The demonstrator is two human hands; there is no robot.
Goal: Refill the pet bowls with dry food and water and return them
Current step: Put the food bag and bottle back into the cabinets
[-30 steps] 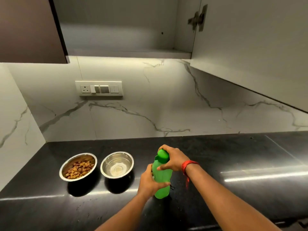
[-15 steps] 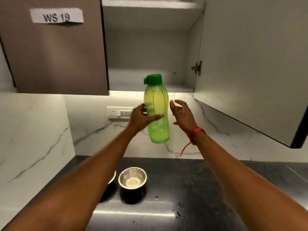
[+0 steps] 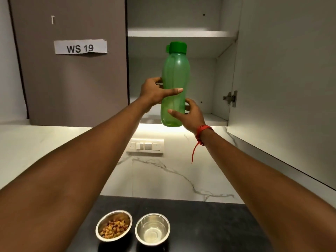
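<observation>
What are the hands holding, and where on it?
The green water bottle, upright: left hand grips its middle, right hand its lower body near the base.

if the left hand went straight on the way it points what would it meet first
Gripping the green bottle, the left hand aims into the open cabinet; likely its back wall first, though depth is unclear.

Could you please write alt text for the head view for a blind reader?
The left hand and right hand hold a capped green bottle upright before an open cupboard. Below, on the dark counter, a kibble bowl sits beside a water bowl.
</observation>
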